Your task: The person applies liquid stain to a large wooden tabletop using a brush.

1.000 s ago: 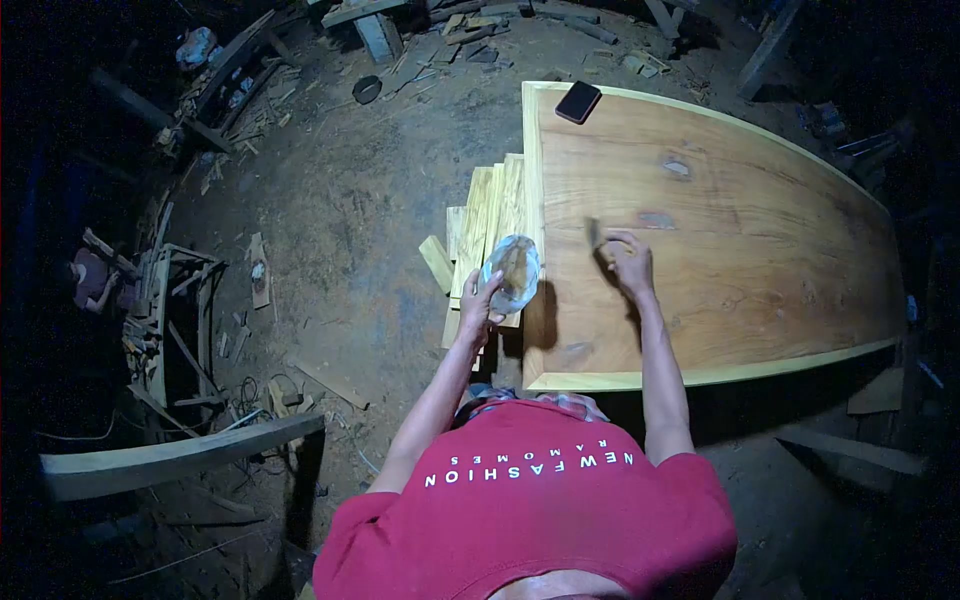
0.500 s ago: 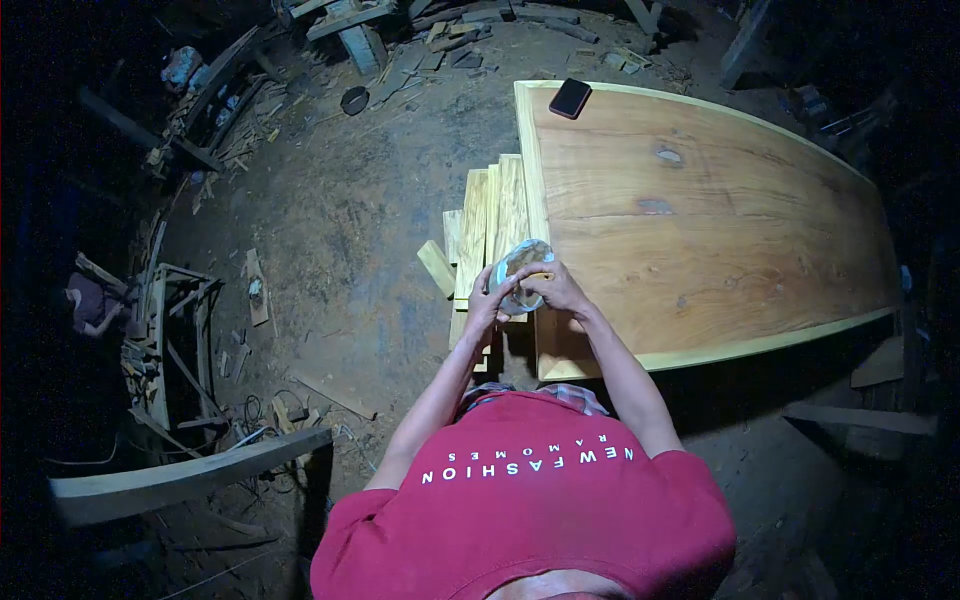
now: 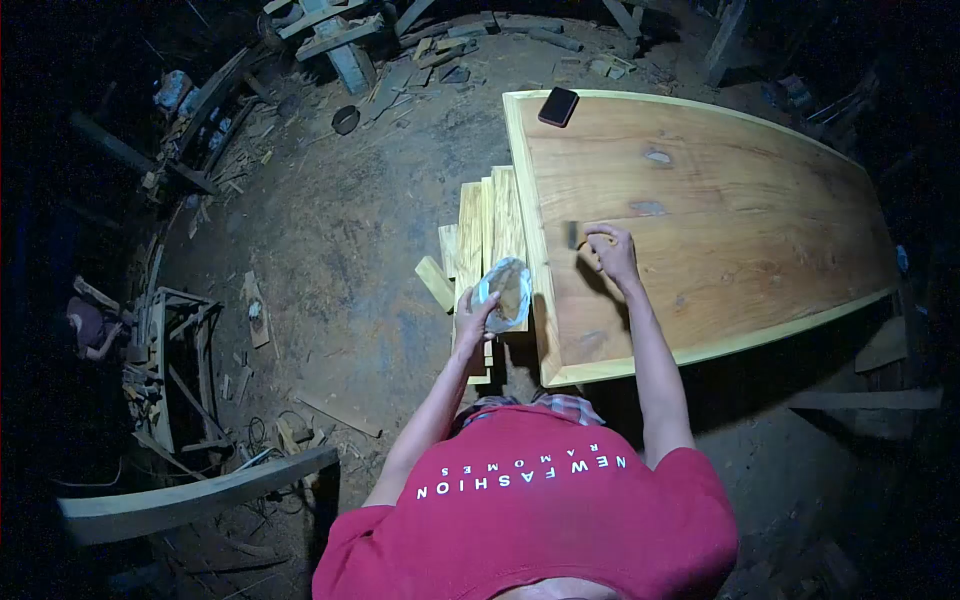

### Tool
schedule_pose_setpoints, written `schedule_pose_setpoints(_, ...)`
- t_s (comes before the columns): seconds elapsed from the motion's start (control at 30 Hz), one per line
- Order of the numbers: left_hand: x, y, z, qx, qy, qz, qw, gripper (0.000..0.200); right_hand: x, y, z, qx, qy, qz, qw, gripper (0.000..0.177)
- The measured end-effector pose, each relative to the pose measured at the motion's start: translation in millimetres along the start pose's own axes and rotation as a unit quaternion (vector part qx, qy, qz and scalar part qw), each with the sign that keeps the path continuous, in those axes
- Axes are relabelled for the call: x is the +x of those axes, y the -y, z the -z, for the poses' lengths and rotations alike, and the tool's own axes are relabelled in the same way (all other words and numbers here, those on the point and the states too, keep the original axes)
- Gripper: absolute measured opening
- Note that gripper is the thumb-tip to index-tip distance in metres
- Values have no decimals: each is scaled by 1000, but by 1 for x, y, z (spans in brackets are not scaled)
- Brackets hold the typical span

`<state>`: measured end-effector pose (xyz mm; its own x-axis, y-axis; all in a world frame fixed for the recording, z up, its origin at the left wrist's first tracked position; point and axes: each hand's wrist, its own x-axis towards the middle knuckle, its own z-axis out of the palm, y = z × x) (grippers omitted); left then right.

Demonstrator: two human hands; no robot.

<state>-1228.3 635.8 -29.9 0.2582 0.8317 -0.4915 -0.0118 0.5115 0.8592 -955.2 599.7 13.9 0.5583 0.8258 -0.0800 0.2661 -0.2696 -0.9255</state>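
My left hand (image 3: 473, 318) grips the near-left side of a pale, bluish-white cup (image 3: 520, 318) with something brownish inside. The cup's mouth is tilted up toward me, beside the left edge of the large wooden panel (image 3: 740, 260). Over that panel my right hand (image 3: 613, 252) is closed on a small flat paintbrush (image 3: 572, 236), whose short orange handle shows at my fingers. The brush's dark, wide end points left, close over the brown surface. A shadow from the hand falls on the wood below. The panel has a paler frame and a few greyish patches.
A dark phone (image 3: 558, 107) lies at the panel's far left corner. Light wooden boards (image 3: 470, 230) are stacked left of the panel. A curved beam (image 3: 200, 500) crosses the lower left, near a wooden frame (image 3: 160, 370). Another person (image 3: 90, 325) is at far left.
My right hand has left the cup and moved right over the panel with the brush. My left hand still holds the cup, now slightly lower and further left.
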Motion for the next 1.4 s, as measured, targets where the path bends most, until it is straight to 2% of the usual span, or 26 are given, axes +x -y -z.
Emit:
schedule_pose_setpoints(0.03,-6,-2,2,-9,-4,13,1000,83,11,-7,-2,-71,-53,52,995,22)
schedule_pose_setpoints(0.07,-7,2,4,-13,-19,13,1000,80,21,-13,-1,-216,-89,82,969,23)
schedule_pose_setpoints(0.27,-19,9,21,-41,-23,10,999,72,63,-46,-41,-322,-49,84,942,22)
schedule_pose_setpoints(0.37,-22,22,34,-40,-52,6,998,66,59,-37,-67,-350,-21,85,932,22)
schedule_pose_setpoints(0.43,-23,21,40,-35,-65,21,997,67,63,-44,-81,-273,2,118,955,23)
schedule_pose_setpoints(0.47,-23,22,40,-44,-83,21,995,70,70,-56,-90,-255,-27,163,953,20)
schedule_pose_setpoints(0.5,-23,22,42,-45,-84,20,995,70,70,-50,-89,-255,-27,164,953,20)
schedule_pose_setpoints(0.53,-24,22,45,-34,-71,44,996,74,67,-42,-86,-151,40,62,986,18)
schedule_pose_setpoints(0.57,-22,21,46,-24,-58,66,996,77,66,-32,-84,-44,106,-40,993,16)
schedule_pose_setpoints(0.63,-26,15,45,-23,-53,67,996,76,76,-55,-77,-28,100,-25,994,15)
schedule_pose_setpoints(0.7,-28,12,43,-22,-47,70,996,76,69,-59,-56,115,108,-123,980,16)
schedule_pose_setpoints(0.83,-28,13,41,-51,-56,51,996,73,66,-71,-9,50,-23,-129,990,17)
schedule_pose_setpoints(0.87,-27,11,40,-64,-62,45,995,71,66,-74,-2,-23,-51,-67,996,19)
schedule_pose_setpoints(0.9,-26,10,40,-62,-58,44,995,71,64,-73,0,-22,-56,-67,996,19)
schedule_pose_setpoints(0.93,-27,10,41,-51,-44,49,997,72,59,-73,2,-178,-96,15,979,21)
schedule_pose_setpoints(0.97,-27,9,40,-40,-29,53,997,72,56,-72,3,-328,-133,97,930,24)
schedule_pose_setpoints(1.03,-22,12,38,-19,-16,58,998,72,43,-70,-11,-340,-126,95,927,26)
schedule_pose_setpoints(1.1,-19,16,36,1,-2,65,998,71,29,-72,-35,-380,-28,71,922,26)
schedule_pose_setpoints(1.17,-18,18,32,9,3,57,998,71,16,-85,-59,-316,-25,183,930,25)
schedule_pose_setpoints(1.2,-18,18,31,11,8,57,998,71,8,-79,-63,-317,-30,181,930,25)
schedule_pose_setpoints(1.27,-19,19,31,5,15,68,998,71,-7,-62,-65,-210,15,163,964,22)
schedule_pose_setpoints(1.3,-20,20,32,7,17,68,997,71,-6,-63,-60,-210,13,162,964,22)
schedule_pose_setpoints(1.33,-20,21,34,7,22,66,998,71,-2,-69,-51,-84,65,48,993,20)
schedule_pose_setpoints(1.37,-21,23,37,8,27,64,998,71,1,-76,-42,46,114,-67,990,19)
schedule_pose_setpoints(1.4,-20,23,38,9,27,62,998,71,-2,-72,-26,76,66,-86,991,19)
